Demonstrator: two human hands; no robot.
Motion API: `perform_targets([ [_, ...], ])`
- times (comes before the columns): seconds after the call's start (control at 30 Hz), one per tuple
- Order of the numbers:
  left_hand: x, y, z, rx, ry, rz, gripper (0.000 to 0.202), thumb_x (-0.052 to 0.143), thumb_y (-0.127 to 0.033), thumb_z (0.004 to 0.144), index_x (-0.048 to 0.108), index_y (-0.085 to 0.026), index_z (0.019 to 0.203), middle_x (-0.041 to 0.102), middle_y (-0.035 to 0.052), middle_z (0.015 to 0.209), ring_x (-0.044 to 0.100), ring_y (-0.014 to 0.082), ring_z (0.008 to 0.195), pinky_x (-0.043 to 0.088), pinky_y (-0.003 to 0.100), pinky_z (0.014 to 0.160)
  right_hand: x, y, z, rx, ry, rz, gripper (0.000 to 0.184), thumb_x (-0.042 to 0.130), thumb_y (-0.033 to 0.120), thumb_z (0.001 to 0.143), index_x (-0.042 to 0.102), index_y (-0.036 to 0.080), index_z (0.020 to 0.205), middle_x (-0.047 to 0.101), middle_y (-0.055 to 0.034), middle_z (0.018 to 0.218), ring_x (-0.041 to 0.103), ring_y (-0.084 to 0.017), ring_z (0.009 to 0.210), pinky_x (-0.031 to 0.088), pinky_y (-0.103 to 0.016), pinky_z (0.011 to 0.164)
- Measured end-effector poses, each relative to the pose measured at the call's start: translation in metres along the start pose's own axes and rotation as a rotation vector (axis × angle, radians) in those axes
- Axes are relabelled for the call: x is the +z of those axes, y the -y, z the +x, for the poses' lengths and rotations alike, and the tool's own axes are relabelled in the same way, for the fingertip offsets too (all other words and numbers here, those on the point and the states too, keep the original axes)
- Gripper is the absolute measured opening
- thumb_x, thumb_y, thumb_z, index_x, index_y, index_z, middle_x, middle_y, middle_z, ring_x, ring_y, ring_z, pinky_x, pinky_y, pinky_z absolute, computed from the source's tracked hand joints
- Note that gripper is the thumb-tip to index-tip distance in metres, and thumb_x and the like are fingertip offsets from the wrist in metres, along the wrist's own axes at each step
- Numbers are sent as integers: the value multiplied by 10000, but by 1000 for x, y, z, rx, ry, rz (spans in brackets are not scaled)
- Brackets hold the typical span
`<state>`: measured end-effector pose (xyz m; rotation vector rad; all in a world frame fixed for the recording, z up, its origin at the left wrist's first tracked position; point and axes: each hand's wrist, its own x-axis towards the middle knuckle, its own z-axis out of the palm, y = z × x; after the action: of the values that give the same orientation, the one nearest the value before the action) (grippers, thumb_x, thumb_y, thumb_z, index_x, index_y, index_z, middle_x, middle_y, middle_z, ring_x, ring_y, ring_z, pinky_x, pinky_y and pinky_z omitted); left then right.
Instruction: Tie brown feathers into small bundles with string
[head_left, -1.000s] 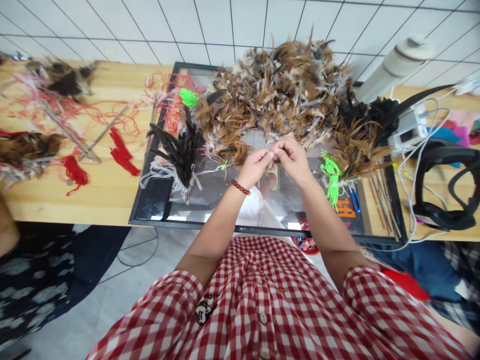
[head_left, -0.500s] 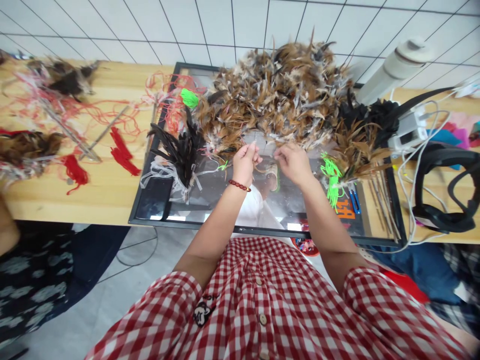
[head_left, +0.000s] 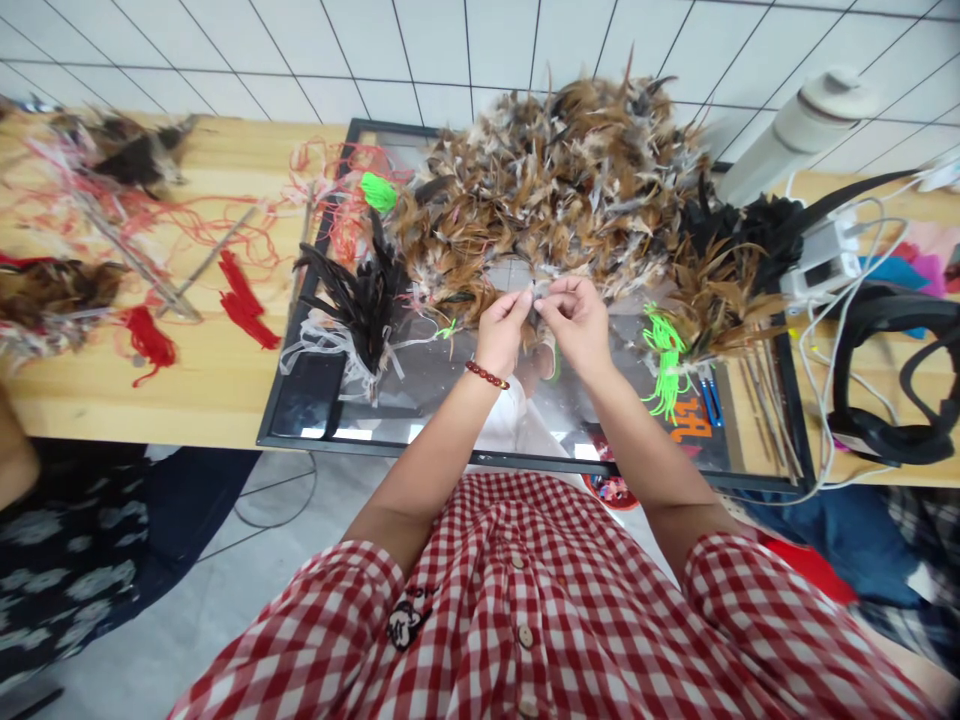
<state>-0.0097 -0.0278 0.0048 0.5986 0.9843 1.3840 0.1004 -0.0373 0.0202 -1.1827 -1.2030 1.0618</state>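
My left hand [head_left: 504,335], with a beaded bracelet [head_left: 487,375] at the wrist, is closed in a pinch. Its fingertips meet those of my right hand [head_left: 579,325], which is pinched as well. Whatever sits between the fingertips is too small to make out. Just beyond them spreads a large heap of brown feathers [head_left: 555,190] on a glossy black-framed panel [head_left: 442,390]. A bunch of black feathers [head_left: 367,290] with whitish strips lies left of my hands. To the right are bright green strings [head_left: 664,365] and a bundle of brown feathers [head_left: 716,290].
Thin sticks [head_left: 765,400] and a blue tool [head_left: 709,395] lie at the panel's right. A white bottle [head_left: 795,135], white cables and a black headset [head_left: 847,390] stand beyond. Red yarn [head_left: 244,300] and pink string are leftward on the wooden table [head_left: 217,400]. Another person's arm [head_left: 15,460] shows at left.
My two hands have come together; before, they were apart over the panel. My right hand moved left and its fingers now touch my left fingertips.
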Motion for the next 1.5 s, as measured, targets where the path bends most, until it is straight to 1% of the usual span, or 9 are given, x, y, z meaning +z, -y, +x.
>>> perform_targets([
  [0.2,1,1,-1,-1,-33,67,293,777,-398,832,647,-177,690,577,-50,608,499,59,570,420,195,593,-6,2,1,-92,1,-184,292,806,315,768,604,266,972,618,69,705,543,-109,602,468,-272,639],
  [0.3,0,0,-1,-5,-12,128,360,756,-470,841,609,-185,677,470,-72,514,403,52,473,362,199,510,-8,2,5,-79,26,-118,315,854,378,721,651,257,929,616,55,721,524,-109,621,477,-273,640],
  [0.4,0,-1,-2,15,20,183,344,765,-481,831,626,-193,704,422,-79,485,378,56,457,356,206,503,-10,3,9,-50,46,-37,338,873,468,693,689,251,875,630,35,724,537,-120,639,490,-282,641],
  [0.53,0,-1,-4,39,28,194,297,752,-441,853,650,-191,729,453,-66,513,406,66,480,367,221,527,-13,7,9,-70,108,-43,332,864,521,697,723,245,815,668,5,771,578,-138,679,514,-302,673],
  [0.63,0,-2,-4,46,34,189,287,742,-426,864,651,-186,735,473,-60,531,418,68,487,388,223,537,-17,11,8,-95,174,-72,342,797,567,767,713,238,797,676,-11,788,601,-156,706,521,-322,704],
  [0.83,1,-3,-6,108,41,244,298,727,-433,871,647,-177,744,550,-50,608,417,44,470,414,203,517,-20,7,11,-274,25,-317,407,645,615,889,641,219,796,642,-22,804,592,-174,808,496,-340,804],
  [1.03,-1,-2,-5,168,32,300,332,712,-477,872,636,-187,730,482,-64,531,435,57,467,387,193,493,-16,3,8,-191,138,-200,437,712,635,829,640,206,798,618,8,752,551,-124,654,461,-285,637],
  [1.23,1,-7,-9,141,41,284,331,730,-461,861,635,-184,706,464,-67,529,429,56,462,371,193,489,-17,4,10,-285,77,-332,427,641,626,891,613,214,781,599,7,759,539,-136,713,454,-306,702],
  [1.5,3,-9,-11,87,117,251,333,790,-420,818,643,-165,662,468,-64,504,425,45,452,350,184,473,-16,3,10,-328,55,-298,405,637,609,904,601,222,789,592,-4,789,563,-153,769,485,-323,738],
])
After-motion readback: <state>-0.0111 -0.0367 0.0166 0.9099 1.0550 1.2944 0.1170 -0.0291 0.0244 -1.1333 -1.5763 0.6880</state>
